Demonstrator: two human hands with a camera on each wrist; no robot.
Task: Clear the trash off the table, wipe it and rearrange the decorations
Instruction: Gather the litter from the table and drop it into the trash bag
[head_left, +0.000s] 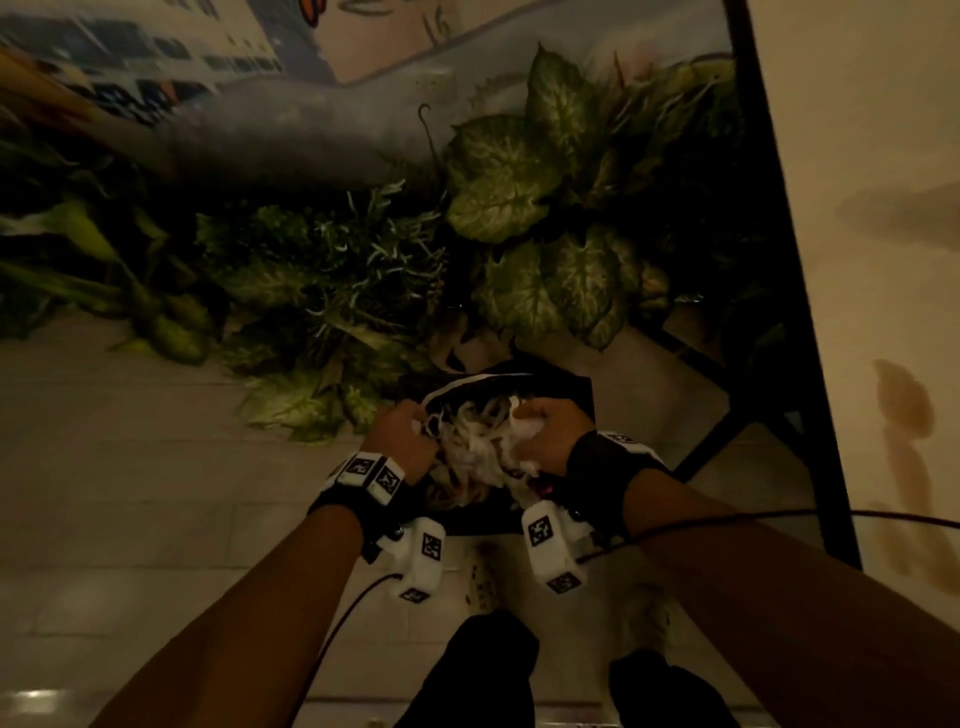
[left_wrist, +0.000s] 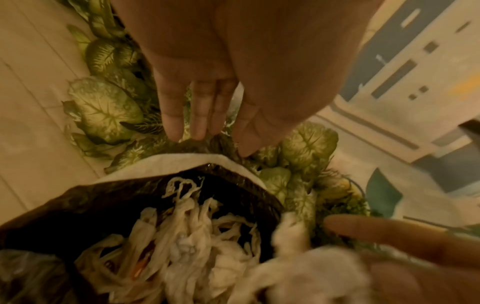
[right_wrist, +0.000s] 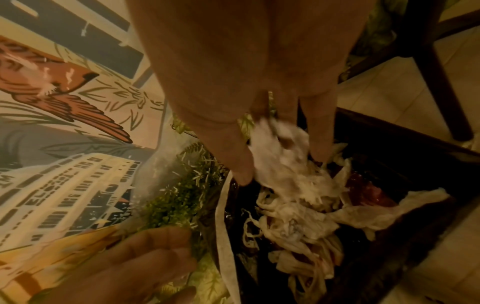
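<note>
Crumpled tissue (right_wrist: 283, 156): white, wadded, pinched between the thumb and fingers of the right hand (head_left: 545, 434) directly above the trash bin (head_left: 571, 395); its lower end touches the pile of paper already inside

Trash bin: dark, lined with a black bag whose rim (left_wrist: 182, 164) shows a pale folded edge on the far side; stands on the tiled floor (head_left: 130, 467), just in front of the plants and beside the table leg

Paper waste (left_wrist: 187, 242): heap of twisted and torn white napkins filling the bin nearly to the rim; a red scrap (right_wrist: 369, 193) lies among it on the side towards the table leg

Left hand (head_left: 402, 434): at the bin's left edge, level with the right hand; in the left wrist view its fingers (left_wrist: 197, 115) extend straight and together, tips at the bag's far rim; whether they touch it I cannot tell; holds nothing visible

Artificial plants (head_left: 519, 208): variegated green leaves and fern sprigs banked behind the bin, some leaves touching its rim

Table leg (head_left: 779, 260): dark frame, right of the bin, with the pale tabletop (head_left: 883, 156) above it

Wall mural (right_wrist: 64, 107): painted orange bird and buildings, behind the plants

Wrist cameras (head_left: 426, 551): white housings with black square markers, one strapped on each wrist
</note>
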